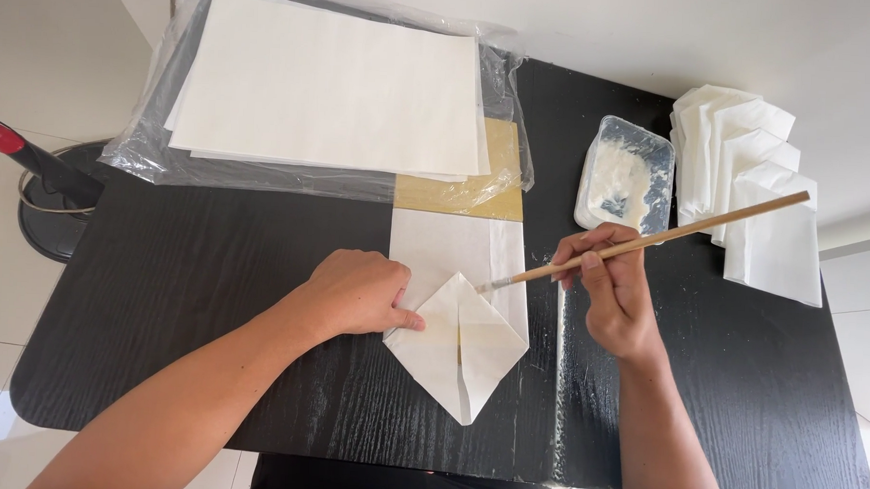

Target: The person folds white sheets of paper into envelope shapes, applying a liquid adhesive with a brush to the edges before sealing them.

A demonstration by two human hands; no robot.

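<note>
A white sheet folded to a point (462, 344) lies on the black table (212, 285) in front of me. My left hand (358, 293) presses down on its left flap, fingers curled, thumb on the paper. My right hand (615, 280) grips a long wooden-handled brush (647, 240), held slanted with its handle up to the right. The brush tip touches the paper's upper fold near the centre. A clear plastic tub of white paste (625, 174) stands just beyond my right hand.
A stack of white sheets in a clear plastic wrap (325, 86) lies at the back left, over a yellow board (480, 188). Several folded white papers (750, 188) overlap at the right. A black fan base with a red-banded pole (47, 188) stands on the floor at left.
</note>
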